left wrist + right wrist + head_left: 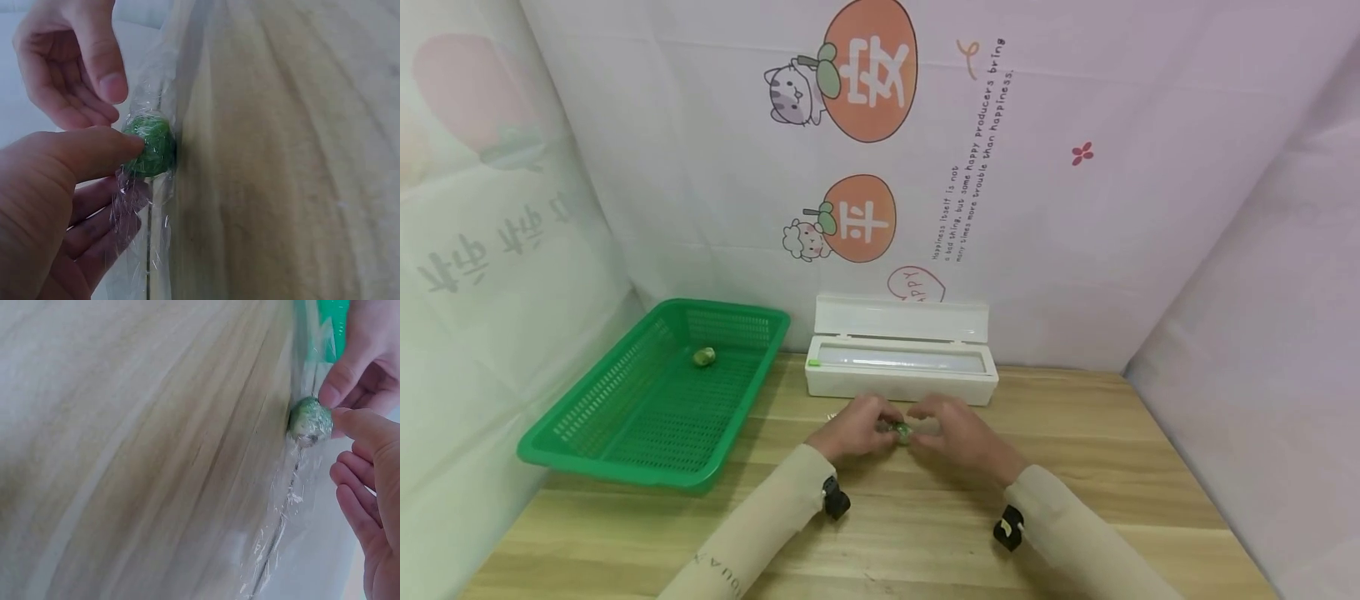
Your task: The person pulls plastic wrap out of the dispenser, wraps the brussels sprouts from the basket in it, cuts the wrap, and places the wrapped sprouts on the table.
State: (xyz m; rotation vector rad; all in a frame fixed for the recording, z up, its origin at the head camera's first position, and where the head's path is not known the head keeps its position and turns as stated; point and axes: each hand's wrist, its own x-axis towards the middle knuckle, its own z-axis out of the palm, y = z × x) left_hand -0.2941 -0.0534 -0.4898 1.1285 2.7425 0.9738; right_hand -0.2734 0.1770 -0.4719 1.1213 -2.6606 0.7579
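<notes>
A small round green vegetable, like a Brussels sprout (152, 147), sits on clear plastic wrap (300, 487) spread on the wooden table, with film drawn over it. My left hand (859, 427) pinches the wrapped sprout, its thumb on the green side; film covers part of its other fingers in the left wrist view. Close on the right, my right hand (962, 433) has its thumb beside the sprout, with the other fingers loosely bent and apart from it. Whether that thumb touches the film, I cannot tell.
On the left stands a green basket (730, 446) with another small sprout (703, 357) inside. A white cling-film dispenser (898, 385) with its lid raised stands behind my hands, against the printed cloth backdrop (1045, 250). Wooden tabletop (1097, 458) extends to the right.
</notes>
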